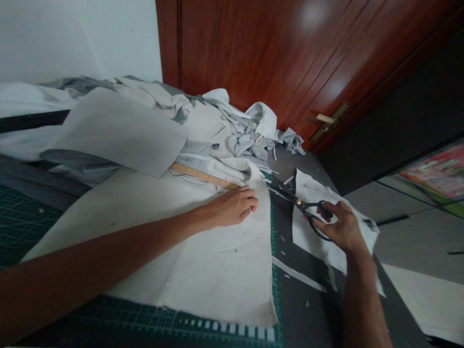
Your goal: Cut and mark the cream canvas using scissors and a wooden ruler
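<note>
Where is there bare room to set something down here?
The green cutting mat shows bare left of the cream canvas. A dark strip runs between the canvas and the white offcut, dotted with scraps. It is crowded at the back, where crumpled fabric heaps against the door, and around the left hand on the wooden ruler.

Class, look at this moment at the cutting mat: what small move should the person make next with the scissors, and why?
Probably one more short snip along the cloth's edge by the right hand. The scissors sit in that hand with their tips at the edge of the cloth, while the left hand presses the cloth flat beside the end of the wooden ruler.
</note>
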